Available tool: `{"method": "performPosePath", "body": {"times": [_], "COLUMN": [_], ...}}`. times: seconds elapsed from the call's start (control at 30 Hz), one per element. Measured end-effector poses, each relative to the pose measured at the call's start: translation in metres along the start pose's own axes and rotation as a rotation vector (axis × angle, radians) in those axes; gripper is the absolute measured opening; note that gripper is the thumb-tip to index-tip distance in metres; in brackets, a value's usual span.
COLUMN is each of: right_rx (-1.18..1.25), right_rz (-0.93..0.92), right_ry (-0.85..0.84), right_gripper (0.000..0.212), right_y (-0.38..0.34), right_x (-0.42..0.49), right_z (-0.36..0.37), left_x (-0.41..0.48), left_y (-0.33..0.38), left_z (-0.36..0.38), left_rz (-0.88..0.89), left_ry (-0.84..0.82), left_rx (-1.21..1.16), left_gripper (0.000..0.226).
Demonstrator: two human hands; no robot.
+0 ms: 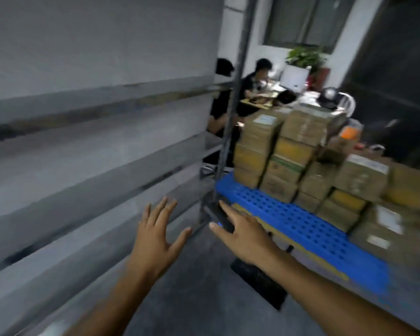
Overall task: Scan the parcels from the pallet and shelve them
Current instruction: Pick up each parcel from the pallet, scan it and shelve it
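At the near corner of the blue pallet: both bare hands reach forward, over the grey floor.
Blue pallet (298,221): a perforated plastic deck; its near strip is bare, its far side is loaded.
Parcels (294,154): brown cardboard boxes stacked in columns on the pallet's far side, several layers high at the end of the pallet beside the shelf post, lower toward the other end; some carry white labels, too blurred to read.
Left hand (155,238): off the pallet, in front of the shelving, palm down, fingers spread wide, holding nothing.
Right hand (243,236): at the pallet's near corner, fingers stretched forward, a dark handheld scanner (218,218) under them; a small blue light shows beside the thumb. How firmly the device is held cannot be told through the blur.
Shelving (95,132): grey metal shelves beside the pallet's end, smeared by motion blur; its dark upright post (233,112) stands at the pallet's corner.
Dark mat (260,282): lies flat on the floor just in front of the pallet's near edge, partly under the right forearm.
Beyond the pallet: a seated person (255,86) in dark clothes at a cluttered desk, a white monitor (294,78) and a green plant (306,57) behind it.
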State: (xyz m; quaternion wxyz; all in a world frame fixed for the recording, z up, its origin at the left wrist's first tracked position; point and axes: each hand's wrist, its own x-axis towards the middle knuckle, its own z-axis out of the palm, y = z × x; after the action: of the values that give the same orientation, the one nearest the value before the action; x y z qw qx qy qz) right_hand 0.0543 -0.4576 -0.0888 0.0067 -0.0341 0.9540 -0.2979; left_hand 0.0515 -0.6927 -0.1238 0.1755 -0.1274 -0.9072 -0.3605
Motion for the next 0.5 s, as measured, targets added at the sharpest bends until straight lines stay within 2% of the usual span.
{"method": "performPosePath", "body": {"times": [0.23, 0.37, 0.5], "right_rx": [-0.003, 0.047, 0.086], "right_rz": [0.442, 0.593, 0.739], "right_ry": [0.244, 0.374, 0.417], "right_gripper": [0.079, 0.066, 0.062], "right_y": [0.213, 0.29, 0.363], "right_x": [-0.123, -0.179, -0.209], "right_z": [-0.125, -0.156, -0.169], "left_x": [0.015, 0.019, 0.031], "left_y": [0.172, 0.231, 0.276], "left_z": [0.193, 0.265, 0.348], "left_rz": [0.252, 0.317, 0.34], "left_ry": [-0.368, -0.556, -0.717], "left_rx": [-0.245, -0.318, -0.351], "left_gripper": [0.079, 0.07, 0.082]}}
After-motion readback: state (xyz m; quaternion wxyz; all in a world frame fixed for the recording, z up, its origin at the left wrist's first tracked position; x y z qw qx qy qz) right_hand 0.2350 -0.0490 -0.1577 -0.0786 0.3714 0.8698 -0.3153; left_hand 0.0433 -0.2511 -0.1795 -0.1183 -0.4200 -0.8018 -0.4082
